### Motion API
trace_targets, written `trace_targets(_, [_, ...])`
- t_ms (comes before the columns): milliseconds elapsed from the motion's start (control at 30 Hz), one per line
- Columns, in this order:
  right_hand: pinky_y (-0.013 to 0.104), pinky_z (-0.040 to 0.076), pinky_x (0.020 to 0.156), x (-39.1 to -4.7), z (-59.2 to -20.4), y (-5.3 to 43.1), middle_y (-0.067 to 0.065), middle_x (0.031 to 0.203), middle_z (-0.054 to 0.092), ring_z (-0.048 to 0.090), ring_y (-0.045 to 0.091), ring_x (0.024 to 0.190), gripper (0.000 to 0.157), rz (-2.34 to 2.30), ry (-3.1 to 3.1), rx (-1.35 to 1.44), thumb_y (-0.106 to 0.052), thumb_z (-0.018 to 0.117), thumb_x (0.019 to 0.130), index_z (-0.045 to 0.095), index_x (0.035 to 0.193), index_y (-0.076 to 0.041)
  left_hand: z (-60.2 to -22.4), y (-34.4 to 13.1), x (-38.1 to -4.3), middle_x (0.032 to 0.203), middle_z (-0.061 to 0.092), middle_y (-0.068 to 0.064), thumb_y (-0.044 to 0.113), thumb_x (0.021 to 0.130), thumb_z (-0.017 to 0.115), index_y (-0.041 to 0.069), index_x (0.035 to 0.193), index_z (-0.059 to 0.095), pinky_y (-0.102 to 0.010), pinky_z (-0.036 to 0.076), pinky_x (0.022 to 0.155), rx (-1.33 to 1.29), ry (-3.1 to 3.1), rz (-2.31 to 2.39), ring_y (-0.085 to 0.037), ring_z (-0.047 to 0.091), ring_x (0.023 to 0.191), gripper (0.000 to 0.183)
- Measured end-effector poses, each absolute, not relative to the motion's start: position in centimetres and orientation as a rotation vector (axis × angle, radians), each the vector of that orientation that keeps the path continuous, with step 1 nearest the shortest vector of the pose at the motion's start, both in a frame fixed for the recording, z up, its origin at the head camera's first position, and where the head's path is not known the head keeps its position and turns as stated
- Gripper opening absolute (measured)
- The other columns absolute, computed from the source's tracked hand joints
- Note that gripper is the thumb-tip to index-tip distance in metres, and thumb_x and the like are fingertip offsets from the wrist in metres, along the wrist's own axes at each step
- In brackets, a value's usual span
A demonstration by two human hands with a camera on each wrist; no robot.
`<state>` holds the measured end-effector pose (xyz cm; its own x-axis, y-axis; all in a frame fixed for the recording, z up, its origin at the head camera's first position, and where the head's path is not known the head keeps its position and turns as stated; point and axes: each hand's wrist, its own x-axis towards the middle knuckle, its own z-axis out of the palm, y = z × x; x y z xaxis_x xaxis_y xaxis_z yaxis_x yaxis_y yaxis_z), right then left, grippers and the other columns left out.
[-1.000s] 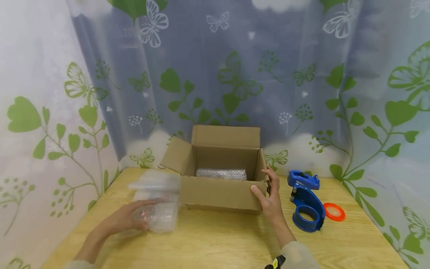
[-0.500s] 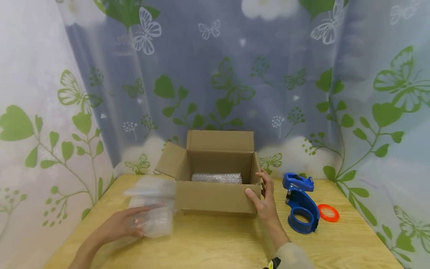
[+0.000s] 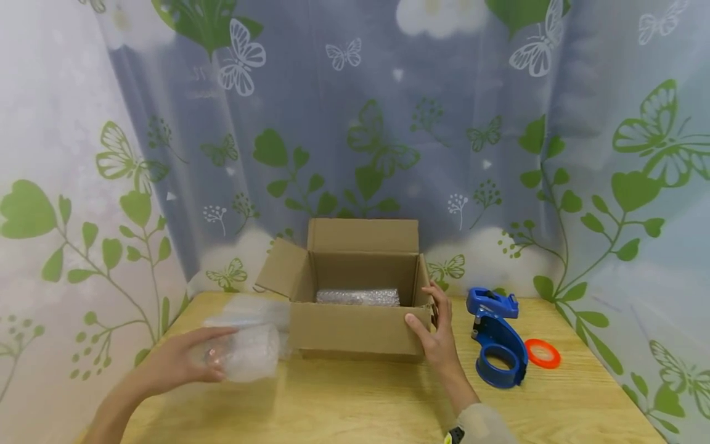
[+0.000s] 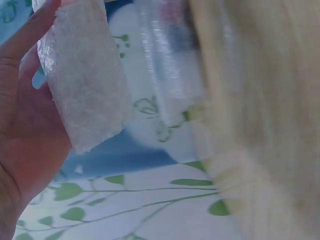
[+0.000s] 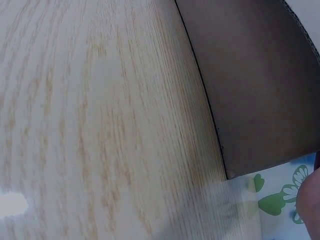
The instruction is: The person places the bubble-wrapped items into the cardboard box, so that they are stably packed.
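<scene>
My left hand [image 3: 172, 364] grips a bubble-wrapped bundle [image 3: 252, 353] by its left end, raised a little over the table; in the left wrist view the wrapped bundle [image 4: 87, 75] lies between thumb and fingers. What is inside the wrap cannot be made out. An open cardboard box [image 3: 357, 330] stands in the middle, its back and left flaps folded outward. Inside it lies another bubble-wrapped roll [image 3: 357, 297]. My right hand [image 3: 440, 339] holds the box's right front corner, thumb on the front wall. The right wrist view shows the cardboard box [image 5: 260, 90] on the wooden surface.
More bubble-wrapped items [image 3: 246, 308] lie left of the box, partly behind the held bundle. On the right are a blue tape dispenser [image 3: 492, 303], a blue tape holder [image 3: 499, 357] and a red-orange tape roll [image 3: 542, 353]. A patterned curtain [image 3: 355, 123] hangs behind the table.
My left hand has lifted the bubble-wrapped bundle off the table and drawn it slightly left. The right hand keeps its hold on the box corner. The head view has shifted a little.
</scene>
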<state>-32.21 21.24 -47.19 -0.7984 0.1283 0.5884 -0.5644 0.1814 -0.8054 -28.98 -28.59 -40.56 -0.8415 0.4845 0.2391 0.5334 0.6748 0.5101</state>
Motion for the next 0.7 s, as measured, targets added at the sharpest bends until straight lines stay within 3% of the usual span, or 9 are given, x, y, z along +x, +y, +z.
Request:
trace_targets(200, [0.073, 0.024, 0.113, -32.3, -47.3, 21.2, 0.002, 0.170, 0.018, 0.019, 0.043, 0.154, 0.059, 1.667, -1.923, 0.406, -0.008, 0.067, 0.098, 0.038, 0.150, -0.011, -37.9, -27.8, -28.1, 0.147, 0.061, -0.007, 0.038, 0.084, 0.087, 0.028, 0.150, 0.056, -0.052, 0.056, 0.094, -0.901, -2.761, -0.962, -0.045, 0.057, 0.131, 0.073])
trace_targets(333, [0.072, 0.023, 0.114, -32.1, -47.2, 21.2, -0.001, 0.169, 0.019, 0.019, 0.042, 0.154, 0.058, 1.667, -1.916, 0.410, -0.009, 0.067, 0.099, 0.039, 0.150, -0.011, -36.1, -27.2, -27.9, 0.151, 0.055, -0.011, 0.037, 0.087, 0.084, 0.029, 0.152, 0.054, -0.065, 0.052, 0.094, -0.923, -2.762, -0.993, -0.050, 0.050, 0.135, 0.072])
trace_targets(700, [0.071, 0.024, 0.113, -32.3, -47.4, 21.2, 0.000, 0.170, 0.018, 0.019, 0.042, 0.155, 0.058, 1.655, -1.904, 0.418, -0.009, 0.066, 0.099, 0.039, 0.150, -0.009, -32.1, -24.8, -28.9, 0.149, 0.059, -0.007, 0.039, 0.086, 0.085, 0.028, 0.151, 0.056, -0.067, 0.049, 0.099, -0.941, -2.685, -0.859, -0.042, 0.057, 0.133, 0.072])
